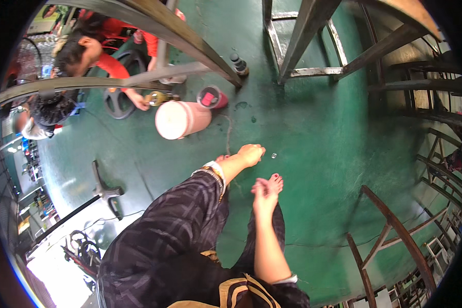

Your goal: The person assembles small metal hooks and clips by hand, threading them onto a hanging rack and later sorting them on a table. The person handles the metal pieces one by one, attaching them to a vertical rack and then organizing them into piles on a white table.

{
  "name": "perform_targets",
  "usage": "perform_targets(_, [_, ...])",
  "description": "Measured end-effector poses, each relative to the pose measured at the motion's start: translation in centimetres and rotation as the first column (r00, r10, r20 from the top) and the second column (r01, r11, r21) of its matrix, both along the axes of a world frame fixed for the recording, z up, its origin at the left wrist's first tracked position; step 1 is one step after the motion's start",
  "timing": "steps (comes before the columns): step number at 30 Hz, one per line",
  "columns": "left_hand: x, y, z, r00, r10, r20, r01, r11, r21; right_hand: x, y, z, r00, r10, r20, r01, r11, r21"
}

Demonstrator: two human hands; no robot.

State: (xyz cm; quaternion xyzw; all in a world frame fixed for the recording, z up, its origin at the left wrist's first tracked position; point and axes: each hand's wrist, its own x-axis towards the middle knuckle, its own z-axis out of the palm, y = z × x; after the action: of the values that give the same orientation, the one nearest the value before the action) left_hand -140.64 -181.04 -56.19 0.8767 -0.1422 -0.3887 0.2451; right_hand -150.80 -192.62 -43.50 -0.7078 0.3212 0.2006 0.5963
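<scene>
My left hand (251,154) reaches out over the green floor, its fingers curled down and closed. Whatever they may hold is hidden under the hand. A small pale, clear-looking piece (274,155) lies on the floor just right of it, apart from the fingers. Nearer to me, my right hand (265,191) hovers by my bare right foot (276,179). Its fingers look loosely spread and slightly blurred, and I see nothing in them. Bracelets ring my left wrist below the dark patterned sleeve.
A pink bucket (185,119), a magenta cup-shaped container (212,97) and a dark bottle (238,64) stand ahead. At far left, a person in red sleeves (113,65) reaches toward a yellowish bottle (159,98). Metal frames (313,71) stand ahead and right (395,226).
</scene>
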Motion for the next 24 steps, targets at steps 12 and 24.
perform_targets(12, [-3.2,-7.3,-14.6,0.894,-0.21,0.396,0.254,0.965,-0.061,5.8,0.9,6.4,0.922,0.337,0.193,-0.299,0.933,-0.203])
perform_targets(24, [-3.5,-4.4,-12.6,0.936,-0.215,0.278,0.223,0.975,0.001,5.0,2.5,6.3,0.92,0.257,0.297,-0.23,0.965,-0.122])
